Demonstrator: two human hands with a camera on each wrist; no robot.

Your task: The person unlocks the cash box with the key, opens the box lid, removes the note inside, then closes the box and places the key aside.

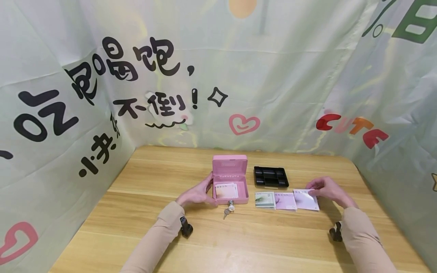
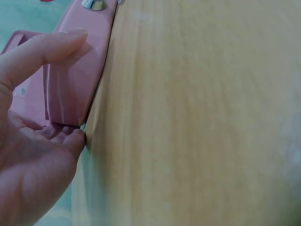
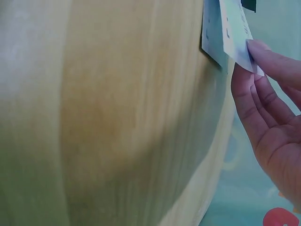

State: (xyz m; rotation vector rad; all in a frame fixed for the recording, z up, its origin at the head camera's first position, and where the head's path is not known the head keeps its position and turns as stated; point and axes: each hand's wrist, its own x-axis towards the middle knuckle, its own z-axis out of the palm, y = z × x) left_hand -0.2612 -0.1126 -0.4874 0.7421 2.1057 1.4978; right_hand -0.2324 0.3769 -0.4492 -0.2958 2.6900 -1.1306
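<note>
The pink cash box [image 1: 230,200] stands with its lid raised, and printed banknotes [image 1: 225,190] lie inside it. My left hand [image 1: 197,192] holds the box at its left side; in the left wrist view the thumb [image 2: 66,46] lies along the front wall and the other fingers are at the side corner. My right hand [image 1: 328,189] pinches the corner of a purplish banknote [image 1: 305,200] at the right end of a row. In the right wrist view that note [image 3: 237,35] is lifted off another sheet [image 3: 211,37] under it.
A silver lock with keys [image 1: 227,213] is at the box's front. Behind the row sits a black compartment tray [image 1: 271,177]. A green banknote [image 1: 264,200] and a pink banknote [image 1: 285,201] lie left of the pinched one. Printed curtains [image 1: 273,94] surround the wooden table [image 1: 239,242].
</note>
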